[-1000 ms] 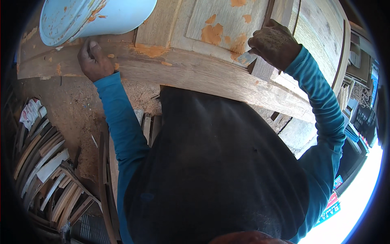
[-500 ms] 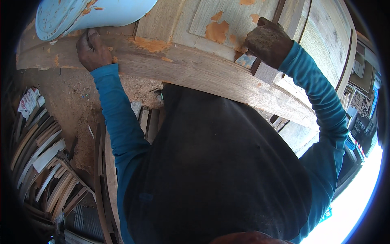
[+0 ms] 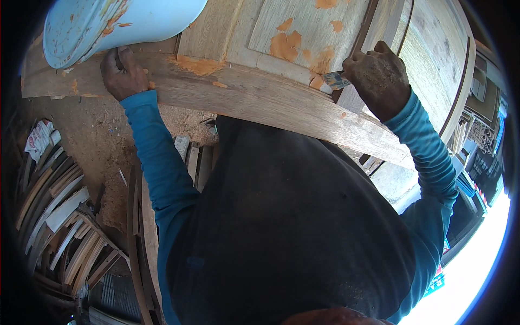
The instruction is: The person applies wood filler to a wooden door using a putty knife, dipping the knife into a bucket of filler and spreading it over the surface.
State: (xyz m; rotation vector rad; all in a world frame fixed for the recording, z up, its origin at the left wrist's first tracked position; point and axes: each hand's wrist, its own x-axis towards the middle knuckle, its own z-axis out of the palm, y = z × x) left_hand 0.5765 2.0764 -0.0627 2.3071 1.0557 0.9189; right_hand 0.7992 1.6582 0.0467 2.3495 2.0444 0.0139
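A wooden panel door [image 3: 281, 100] lies across the far side, with orange filler patches [image 3: 286, 46] on its panel and frame. In my right hand [image 3: 378, 78] is a putty knife [image 3: 336, 80]; the fingers are closed round it, and its smeared blade is at the panel's near corner beside fresh-looking filler. My left hand [image 3: 124, 75] is closed, fingers curled, at the door's near edge. It sits right against the underside of a pale blue bucket [image 3: 157, 19] that is tilted over and streaked with orange. What its fingers hold, if anything, is hidden.
Curved wood offcuts [image 3: 70, 222] are heaped at the left, with a white bag [image 3: 39, 135] on top. Long boards [image 3: 138, 244] stand beside my left arm. Sandy ground [image 3: 97, 141] shows below the door. More stacked goods [image 3: 485, 119] are at the far right.
My right hand has moved nearer and slightly right and turned, showing more of the putty knife's blade. An orange smear now shows at the panel corner. My left hand stays by the bucket.
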